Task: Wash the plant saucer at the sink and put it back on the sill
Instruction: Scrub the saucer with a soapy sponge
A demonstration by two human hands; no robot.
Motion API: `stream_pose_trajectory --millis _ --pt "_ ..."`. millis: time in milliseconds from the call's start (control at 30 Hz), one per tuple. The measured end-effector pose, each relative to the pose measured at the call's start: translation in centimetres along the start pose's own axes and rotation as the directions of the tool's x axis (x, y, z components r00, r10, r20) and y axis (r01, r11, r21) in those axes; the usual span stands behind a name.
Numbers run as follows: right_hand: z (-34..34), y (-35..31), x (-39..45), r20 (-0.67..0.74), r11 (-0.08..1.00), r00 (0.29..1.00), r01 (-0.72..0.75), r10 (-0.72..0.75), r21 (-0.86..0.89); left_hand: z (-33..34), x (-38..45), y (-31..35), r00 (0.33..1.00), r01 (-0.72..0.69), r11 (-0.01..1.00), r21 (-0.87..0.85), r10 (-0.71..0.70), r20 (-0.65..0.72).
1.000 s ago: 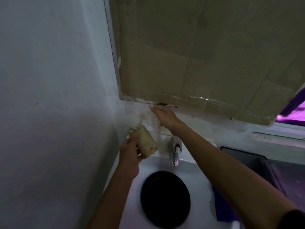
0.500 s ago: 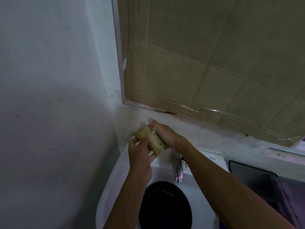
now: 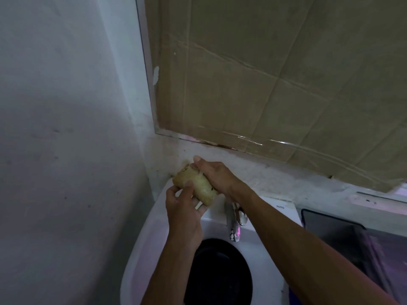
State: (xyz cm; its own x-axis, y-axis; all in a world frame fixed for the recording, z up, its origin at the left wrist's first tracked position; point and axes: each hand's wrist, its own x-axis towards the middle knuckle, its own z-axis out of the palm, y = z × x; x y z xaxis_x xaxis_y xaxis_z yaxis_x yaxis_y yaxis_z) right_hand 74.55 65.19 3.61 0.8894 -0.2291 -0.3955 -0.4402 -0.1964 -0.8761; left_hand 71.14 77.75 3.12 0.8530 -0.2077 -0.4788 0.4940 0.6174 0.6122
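Observation:
A round black plant saucer (image 3: 222, 274) lies flat in the white sink basin (image 3: 141, 245), below the chrome tap (image 3: 233, 223). Above the sink's back left corner I hold a yellowish, worn sponge (image 3: 199, 186) in both hands. My left hand (image 3: 185, 208) grips it from below with the thumb on top. My right hand (image 3: 213, 175) closes over its upper right side. Both forearms reach up from the bottom of the frame, and the left one hides the saucer's left edge.
A white wall (image 3: 66, 128) stands close on the left. Taped cardboard (image 3: 275, 84) covers the window over the ledge (image 3: 286, 172) behind the sink. A dark rectangular object (image 3: 343, 241) sits to the right of the basin.
My right hand came down from the window's lower edge and closed on the sponge held by my left hand. The view has tilted slightly; the saucer stays in the basin.

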Motion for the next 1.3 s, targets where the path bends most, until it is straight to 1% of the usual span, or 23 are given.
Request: stream_pose_trajectory --millis 100,200,267,367,433,600,667,733,767,833,900,967,1000,1067,1133,1200,1267,1300 --pt "0.0 -0.5 -0.4 0.018 0.998 0.998 -0.067 0.067 -0.014 -0.1 -0.5 0.2 1.000 0.001 1.000 0.005 -0.001 -0.004" --pt "-0.1 -1.3 -1.0 0.064 0.992 0.991 -0.118 0.121 -0.046 -0.3 -1.2 0.4 1.000 0.013 1.000 0.013 -0.013 -0.002" --pt "-0.2 -1.7 -1.5 0.067 0.992 0.991 -0.116 0.119 -0.055 -0.6 -1.7 0.7 1.000 0.019 1.000 0.019 -0.019 -0.010" --pt "-0.8 -1.6 -2.5 -0.021 0.995 0.998 -0.054 0.056 0.088 -1.1 -2.4 1.0 1.000 0.023 1.000 0.020 -0.023 -0.018" --pt "-1.1 -1.1 -3.6 -0.090 0.980 0.995 -0.028 0.046 0.196 -1.5 -3.0 1.0 0.999 0.030 0.999 0.027 -0.029 -0.014" --pt "-0.4 1.8 -8.7 -0.094 0.915 0.990 -0.057 0.102 0.399 -2.7 -4.9 0.7 0.998 0.040 0.995 0.092 -0.044 0.039" --pt "0.2 3.2 -11.0 -0.039 0.856 0.991 -0.092 0.130 0.509 -3.2 -5.7 0.3 0.998 0.035 0.991 0.133 -0.041 0.042" --pt "0.9 4.7 -13.0 0.076 0.756 0.989 -0.144 0.125 0.638 -3.8 -6.4 -0.3 0.998 0.031 0.981 0.193 -0.039 0.039" --pt "1.3 5.5 -13.8 0.122 0.712 0.986 -0.164 0.111 0.683 -4.2 -6.6 -0.7 0.999 0.031 0.972 0.233 -0.041 0.036" --pt "1.9 7.2 -15.1 0.158 0.680 0.983 -0.179 0.094 0.711 -5.0 -7.0 -1.6 0.998 0.037 0.945 0.324 -0.053 0.042" --pt "2.5 8.8 -16.0 0.148 0.663 0.983 -0.185 0.111 0.725 -6.2 -7.3 -2.7 0.994 0.046 0.901 0.430 -0.086 0.074" --pt "2.7 10.5 -16.9 0.138 0.604 0.979 -0.202 0.151 0.771 -7.8 -7.0 -3.9 0.987 0.065 0.836 0.545 -0.135 0.089" --pt "2.8 11.4 -17.5 0.138 0.563 0.975 -0.214 0.175 0.798 -8.8 -6.8 -4.6 0.985 0.089 0.794 0.601 -0.159 0.064" --pt "2.6 13.5 -18.8 0.134 0.489 0.963 -0.236 0.235 0.840 -11.1 -5.8 -6.0 0.984 0.150 0.696 0.702 -0.175 -0.036" --pt "2.3 15.7 -20.3 0.128 0.425 0.944 -0.254 0.303 0.869 -13.7 -4.4 -7.8 0.981 0.193 0.589 0.785 -0.145 -0.132" --pt "2.1 17.6 -21.8 0.117 0.373 0.920 -0.264 0.374 0.889 -16.2 -3.2 -9.9 0.975 0.222 0.459 0.860 -0.112 -0.192" --pt "2.0 19.2 -23.0 0.094 0.323 0.886 -0.262 0.455 0.909 -18.1 -2.3 -11.8 0.965 0.263 0.326 0.908 -0.109 -0.240" --pt "2.0 19.9 -23.4 0.081 0.299 0.867 -0.255 0.491 0.919 -18.7 -2.0 -12.5 0.960 0.278 0.285 0.917 -0.119 -0.254"
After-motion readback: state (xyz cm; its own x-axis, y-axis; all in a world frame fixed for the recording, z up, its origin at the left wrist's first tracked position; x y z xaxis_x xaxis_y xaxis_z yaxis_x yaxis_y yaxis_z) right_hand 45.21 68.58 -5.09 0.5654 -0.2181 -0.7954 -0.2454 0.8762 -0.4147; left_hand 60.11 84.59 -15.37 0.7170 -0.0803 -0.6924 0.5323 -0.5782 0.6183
